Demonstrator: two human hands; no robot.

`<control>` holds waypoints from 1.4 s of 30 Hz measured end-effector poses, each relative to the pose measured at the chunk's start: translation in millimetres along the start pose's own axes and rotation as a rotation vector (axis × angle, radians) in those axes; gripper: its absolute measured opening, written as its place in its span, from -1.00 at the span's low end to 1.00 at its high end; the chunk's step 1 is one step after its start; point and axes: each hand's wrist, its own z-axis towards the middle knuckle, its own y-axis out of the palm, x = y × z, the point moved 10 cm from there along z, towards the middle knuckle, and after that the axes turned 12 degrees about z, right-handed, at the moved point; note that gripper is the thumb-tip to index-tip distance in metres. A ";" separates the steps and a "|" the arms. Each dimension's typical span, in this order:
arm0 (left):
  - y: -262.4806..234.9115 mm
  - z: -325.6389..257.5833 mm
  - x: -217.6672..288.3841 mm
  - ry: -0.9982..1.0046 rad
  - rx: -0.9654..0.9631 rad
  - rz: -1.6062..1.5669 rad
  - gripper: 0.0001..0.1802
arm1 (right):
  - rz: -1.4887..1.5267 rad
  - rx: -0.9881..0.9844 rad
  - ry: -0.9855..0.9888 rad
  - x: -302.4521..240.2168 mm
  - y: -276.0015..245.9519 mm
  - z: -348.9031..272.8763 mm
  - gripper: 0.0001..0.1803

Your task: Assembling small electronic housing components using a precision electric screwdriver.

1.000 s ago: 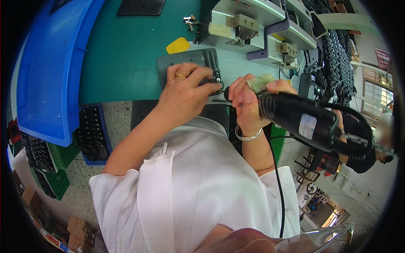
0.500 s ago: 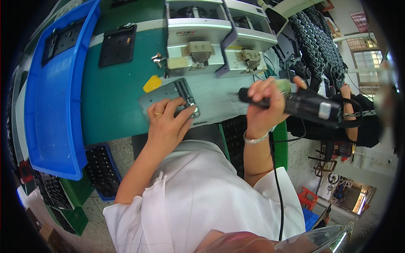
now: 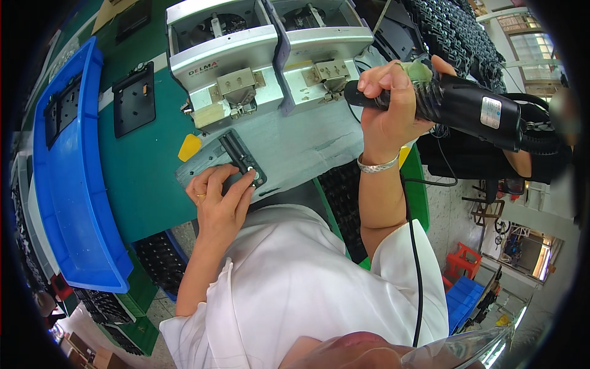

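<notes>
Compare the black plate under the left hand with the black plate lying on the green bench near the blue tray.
The plate under the left hand is a narrow strip resting on a grey metal fixture; the bench plate is wider, squarish, lying on the green surface. Fingers touch the strip; the bench plate lies untouched. Both are black and lie flat.

A long blue tray (image 3: 64,203) lies along the left of the green table (image 3: 144,178) — one black plate (image 3: 61,111) rests inside it, another black plate (image 3: 133,98) just beside it. Two grey machines (image 3: 246,55) stand behind — black parts (image 3: 455,27) heaped to their right.

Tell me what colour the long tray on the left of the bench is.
Blue; the tray shows best in the head view.
</notes>
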 end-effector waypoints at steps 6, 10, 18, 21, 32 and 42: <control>0.9 -1.1 -0.8 -0.003 -0.002 -0.003 -0.61 | 0.007 -0.003 0.014 1.3 -2.3 -1.0 -0.42; -0.2 -1.5 -0.8 -0.014 0.005 0.004 -0.63 | 0.003 -0.022 -0.004 0.5 -2.1 -1.8 -0.43; 1.2 -0.8 -0.9 -0.005 -0.005 0.000 -0.62 | 0.013 -0.004 -0.050 -5.0 -2.4 -0.9 -0.45; 1.6 -1.5 -0.9 -0.010 -0.011 0.003 -0.63 | 0.006 -0.003 -0.019 0.0 -3.7 0.0 -0.45; -8.8 -0.9 -3.2 -0.033 -0.075 -0.005 -0.59 | -0.079 -0.241 0.155 18.4 23.2 6.6 -0.48; -15.5 -33.0 -37.2 -0.139 -0.045 -0.034 -0.61 | 0.410 -0.043 0.460 17.7 31.2 -58.6 -0.39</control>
